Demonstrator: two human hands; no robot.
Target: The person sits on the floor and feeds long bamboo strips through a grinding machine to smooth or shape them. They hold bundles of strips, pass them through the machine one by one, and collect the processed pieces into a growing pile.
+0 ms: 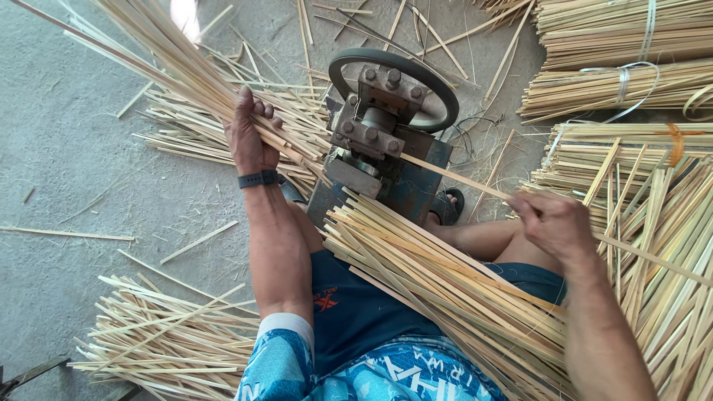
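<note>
My left hand (249, 134) grips a thick bunch of thin bamboo strips (174, 63) that fans up to the top left. My right hand (553, 223) pinches a single bamboo slat (457, 177) whose far end enters a small metal machine (371, 141). The machine has bolted blocks and a dark handwheel (394, 63) and stands on the floor between my legs. A pile of wider bamboo slats (438, 282) lies across my lap. A dark band sits on my left wrist.
Tied bundles of bamboo (616, 33) are stacked at the top right, and loose slats (661, 245) lean at the right. Split strips (167, 341) lie heaped at the bottom left on the grey concrete floor (67, 163). My sandalled foot (448, 206) rests beside the machine.
</note>
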